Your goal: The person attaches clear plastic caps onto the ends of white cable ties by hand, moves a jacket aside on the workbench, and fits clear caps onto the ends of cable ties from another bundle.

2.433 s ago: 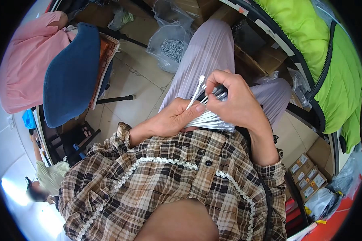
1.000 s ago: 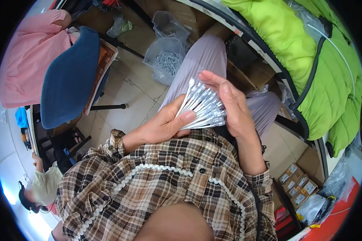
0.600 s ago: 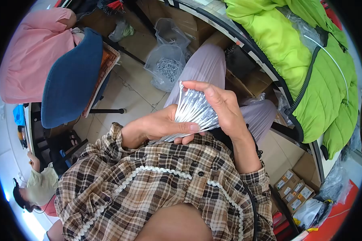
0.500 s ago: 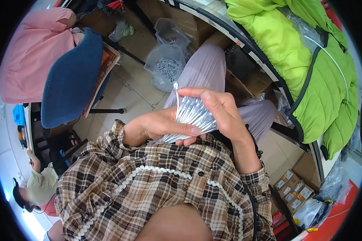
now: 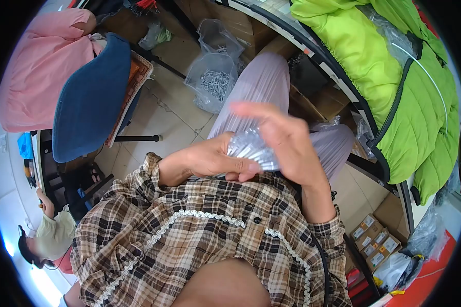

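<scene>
My left hand is closed around a bundle of thin white strands with clear, silvery ends, held at my lap. Its thumb lies across the near side of the bundle. Smeared by motion, my right hand is just to the right of the bundle and partly covers it. The right fingers are stretched out toward the left, above the strand ends, and I see nothing held in them. Beyond my hands, a clear plastic bag on the floor holds many small silvery pieces.
A second clear bag stands behind the first. At left is a blue-backed chair with a person in pink clothing. A green jacket lies on the table at right. Small labelled boxes sit at lower right.
One strand that stood up apart from the bundle near my right fingertips no longer shows. My right hand has straightened its fingers and blurred; my left hand has barely moved.
</scene>
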